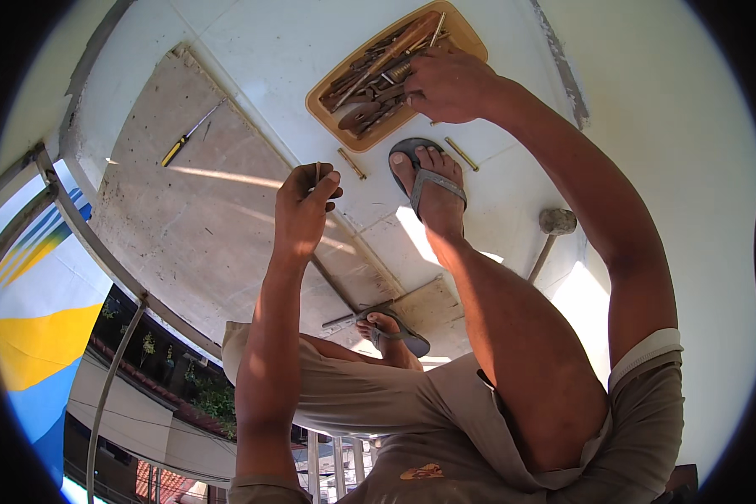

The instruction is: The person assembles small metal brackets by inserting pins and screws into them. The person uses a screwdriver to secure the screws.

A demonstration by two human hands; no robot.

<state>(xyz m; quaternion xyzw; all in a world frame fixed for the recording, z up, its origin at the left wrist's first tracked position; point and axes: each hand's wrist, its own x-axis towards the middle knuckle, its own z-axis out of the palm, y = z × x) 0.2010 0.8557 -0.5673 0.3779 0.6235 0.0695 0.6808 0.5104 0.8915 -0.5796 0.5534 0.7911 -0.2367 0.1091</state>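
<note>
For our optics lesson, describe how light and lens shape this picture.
Head view: black corners, railing bowed near the left edge; head view: sun streaks across the board, near-white glare beside the right leg; head view: tan tray clear of glare, item in the left hand too small to identify.

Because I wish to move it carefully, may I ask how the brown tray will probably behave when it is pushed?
The tray is probably heavy for its size, since metal-looking tools crowd it. Its wide, shallow-looking shape seems unlikely to tip. The smooth-looking floor may let it slide.
</note>
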